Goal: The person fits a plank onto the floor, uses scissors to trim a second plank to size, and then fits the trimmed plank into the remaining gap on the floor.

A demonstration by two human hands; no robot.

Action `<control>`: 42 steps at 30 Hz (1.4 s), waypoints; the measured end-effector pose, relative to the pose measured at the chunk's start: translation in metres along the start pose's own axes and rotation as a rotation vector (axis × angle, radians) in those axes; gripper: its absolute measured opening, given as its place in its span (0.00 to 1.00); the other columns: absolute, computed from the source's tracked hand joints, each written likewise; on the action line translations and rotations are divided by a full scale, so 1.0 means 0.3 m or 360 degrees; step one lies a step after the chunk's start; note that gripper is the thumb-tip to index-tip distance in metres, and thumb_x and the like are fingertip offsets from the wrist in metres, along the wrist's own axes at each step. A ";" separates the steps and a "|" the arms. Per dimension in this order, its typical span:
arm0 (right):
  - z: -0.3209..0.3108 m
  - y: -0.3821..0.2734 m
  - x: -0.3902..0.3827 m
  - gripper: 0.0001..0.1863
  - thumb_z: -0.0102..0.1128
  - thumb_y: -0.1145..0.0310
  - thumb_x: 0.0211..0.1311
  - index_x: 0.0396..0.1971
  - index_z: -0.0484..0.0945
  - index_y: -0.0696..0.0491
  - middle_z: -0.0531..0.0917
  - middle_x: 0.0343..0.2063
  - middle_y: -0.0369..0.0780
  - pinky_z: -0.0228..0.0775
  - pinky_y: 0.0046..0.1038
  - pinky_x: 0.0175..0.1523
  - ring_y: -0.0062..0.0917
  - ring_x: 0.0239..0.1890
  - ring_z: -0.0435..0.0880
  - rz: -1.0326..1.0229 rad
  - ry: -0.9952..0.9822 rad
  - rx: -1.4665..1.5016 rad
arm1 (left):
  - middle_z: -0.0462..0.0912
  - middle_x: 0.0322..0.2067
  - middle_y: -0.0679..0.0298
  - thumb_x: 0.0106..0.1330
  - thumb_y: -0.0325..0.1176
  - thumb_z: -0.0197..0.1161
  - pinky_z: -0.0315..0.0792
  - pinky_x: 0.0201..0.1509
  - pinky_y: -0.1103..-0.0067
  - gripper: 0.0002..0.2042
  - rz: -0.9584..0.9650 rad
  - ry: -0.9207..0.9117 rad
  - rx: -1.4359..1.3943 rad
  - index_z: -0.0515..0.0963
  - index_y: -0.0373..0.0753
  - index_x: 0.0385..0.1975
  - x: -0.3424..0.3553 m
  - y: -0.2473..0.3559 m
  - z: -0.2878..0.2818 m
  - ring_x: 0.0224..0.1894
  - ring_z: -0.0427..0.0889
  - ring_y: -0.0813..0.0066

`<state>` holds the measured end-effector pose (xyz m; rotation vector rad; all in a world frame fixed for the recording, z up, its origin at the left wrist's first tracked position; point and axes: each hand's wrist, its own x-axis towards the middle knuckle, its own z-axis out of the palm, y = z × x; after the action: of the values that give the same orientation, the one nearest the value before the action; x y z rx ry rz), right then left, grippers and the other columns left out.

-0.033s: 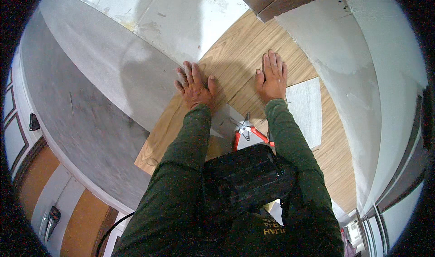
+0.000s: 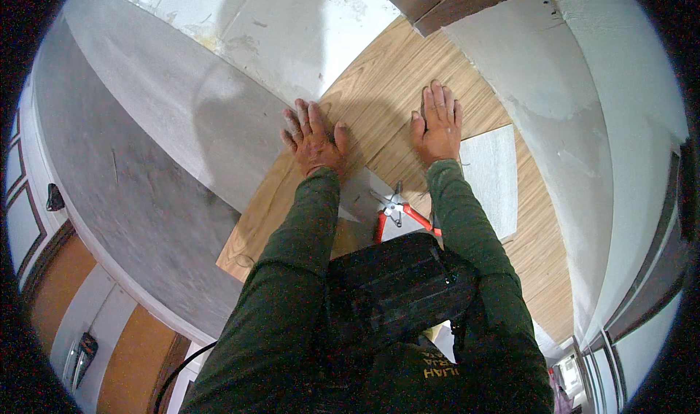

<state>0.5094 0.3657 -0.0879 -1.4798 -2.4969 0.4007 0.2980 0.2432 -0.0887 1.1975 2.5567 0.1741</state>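
Palm down, my left hand [image 2: 318, 138] lies on the wood-patterned floor panel [image 2: 379, 78], fingers spread at its left edge. To its right, my right hand [image 2: 439, 126] rests flat on the same wood-patterned surface, thumb out and the fingers closer together. Neither hand grips anything. Between my forearms, a pair of red-handled pliers [image 2: 394, 210] lies with its handles apart, on a pale grey area. A pale grey rectangular piece [image 2: 490, 177] sits beside my right wrist, partly covered by my sleeve.
Bare grey floor [image 2: 146, 148] stretches to the left, with white tiles [image 2: 270, 31] at the top. A pale wall [image 2: 539, 86] curves along the right. A black bag [image 2: 397, 286] hangs in front of my body. At lower left, a dark-handled tool [image 2: 85, 348] lies near orange-brown strips.
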 end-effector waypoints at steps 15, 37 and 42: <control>-0.007 -0.003 0.001 0.30 0.54 0.61 0.65 0.66 0.67 0.53 0.63 0.71 0.42 0.44 0.48 0.75 0.41 0.73 0.58 0.0051 -0.0074 0.0110 | 0.48 0.76 0.56 0.66 0.56 0.50 0.31 0.77 0.50 0.38 0.0051 0.0121 -0.0010 0.57 0.38 0.72 -0.010 -0.004 0.012 0.78 0.38 0.50; -0.003 0.017 -0.009 0.30 0.56 0.60 0.64 0.65 0.67 0.55 0.63 0.71 0.44 0.48 0.48 0.74 0.41 0.73 0.58 0.0035 0.0044 0.0228 | 0.47 0.76 0.58 0.69 0.56 0.49 0.33 0.77 0.52 0.37 0.0075 0.0121 0.0028 0.56 0.37 0.72 -0.011 0.015 0.003 0.78 0.39 0.49; -0.024 0.001 -0.004 0.32 0.56 0.59 0.64 0.66 0.66 0.56 0.61 0.71 0.45 0.46 0.47 0.75 0.41 0.74 0.56 0.0075 0.0044 0.0263 | 0.46 0.77 0.59 0.69 0.56 0.50 0.33 0.77 0.51 0.37 0.0078 0.0121 0.0079 0.55 0.39 0.73 -0.010 -0.013 0.012 0.78 0.39 0.50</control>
<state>0.5126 0.3658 -0.0812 -1.4705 -2.3484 0.5762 0.2981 0.2385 -0.0923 1.2961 2.6121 0.1714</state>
